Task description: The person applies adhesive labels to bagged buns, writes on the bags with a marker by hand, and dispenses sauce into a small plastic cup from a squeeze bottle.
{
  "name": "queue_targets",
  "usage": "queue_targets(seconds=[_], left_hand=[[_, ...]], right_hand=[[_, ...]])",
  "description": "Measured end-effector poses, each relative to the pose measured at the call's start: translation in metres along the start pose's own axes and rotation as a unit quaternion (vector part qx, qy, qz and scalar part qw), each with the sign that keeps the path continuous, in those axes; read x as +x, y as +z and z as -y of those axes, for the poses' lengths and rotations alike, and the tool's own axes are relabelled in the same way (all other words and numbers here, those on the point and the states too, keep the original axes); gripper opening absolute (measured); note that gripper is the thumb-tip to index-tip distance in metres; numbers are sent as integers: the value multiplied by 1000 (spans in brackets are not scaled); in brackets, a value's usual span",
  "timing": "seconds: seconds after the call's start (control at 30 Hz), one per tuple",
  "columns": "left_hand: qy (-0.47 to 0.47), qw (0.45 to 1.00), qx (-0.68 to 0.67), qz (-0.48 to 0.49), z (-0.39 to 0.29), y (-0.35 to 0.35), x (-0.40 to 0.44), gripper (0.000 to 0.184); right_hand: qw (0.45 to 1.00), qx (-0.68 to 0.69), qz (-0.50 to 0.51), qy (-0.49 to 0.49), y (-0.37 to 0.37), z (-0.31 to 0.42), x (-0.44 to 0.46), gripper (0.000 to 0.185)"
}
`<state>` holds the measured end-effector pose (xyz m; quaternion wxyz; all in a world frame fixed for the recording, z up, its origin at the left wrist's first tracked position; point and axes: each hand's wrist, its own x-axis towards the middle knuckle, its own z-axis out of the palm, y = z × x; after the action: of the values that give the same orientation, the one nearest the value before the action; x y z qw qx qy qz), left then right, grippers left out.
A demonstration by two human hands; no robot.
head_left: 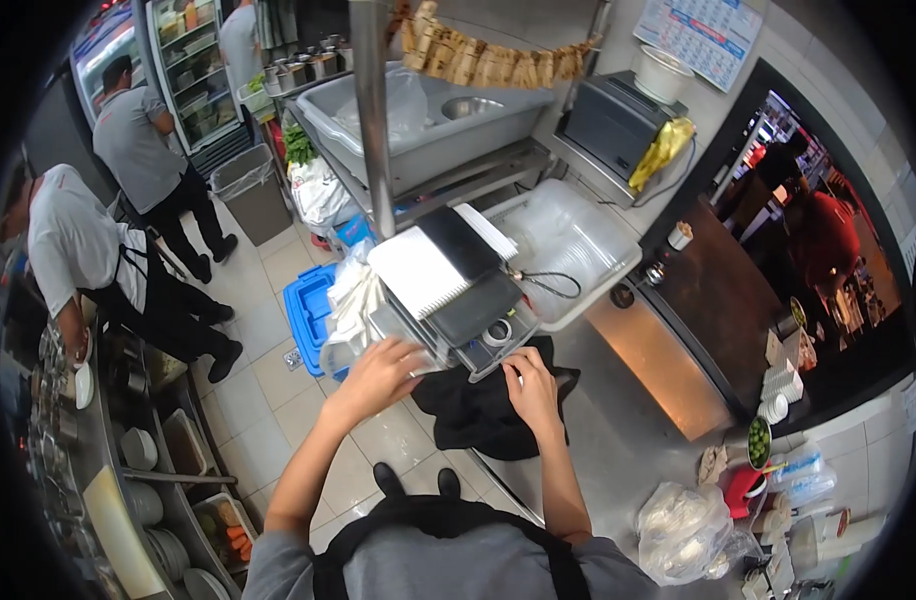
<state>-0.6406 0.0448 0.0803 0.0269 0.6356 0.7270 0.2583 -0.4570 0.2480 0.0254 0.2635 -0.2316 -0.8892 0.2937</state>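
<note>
My left hand (383, 378) is at the left front of a grey open tray or drawer (470, 350), its fingers smeared by motion beside a clear plastic container. At the tray's right front corner, my right hand (529, 385) has its fingertips bent against the rim. A roll of tape (497, 332) lies inside the tray. Behind it, a stack of white paper (408, 275) rests next to a black flat object (448, 248). Black cloth (488, 420) hangs below the tray, between my hands.
Clear plastic containers (568, 240) fill a bin at the right. A metal post (373, 130) rises behind the paper. On the floor is a blue crate (310, 310). Two people (88, 230) (143, 140) stand at the left. A plastic bag (683, 525) lies on the steel counter (603, 450).
</note>
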Motion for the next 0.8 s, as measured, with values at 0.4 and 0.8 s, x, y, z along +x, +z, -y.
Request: queue_targets(seconds=[0.4,0.8], left_hand=[[-245,934,-261,-11,57,-48,-211,29],[-238,733,-594,-229,210,-55,-152,20]], right_hand=[[874,485,34,17,43,161,43,21],[904,295,29,-309,284,284,111,42]])
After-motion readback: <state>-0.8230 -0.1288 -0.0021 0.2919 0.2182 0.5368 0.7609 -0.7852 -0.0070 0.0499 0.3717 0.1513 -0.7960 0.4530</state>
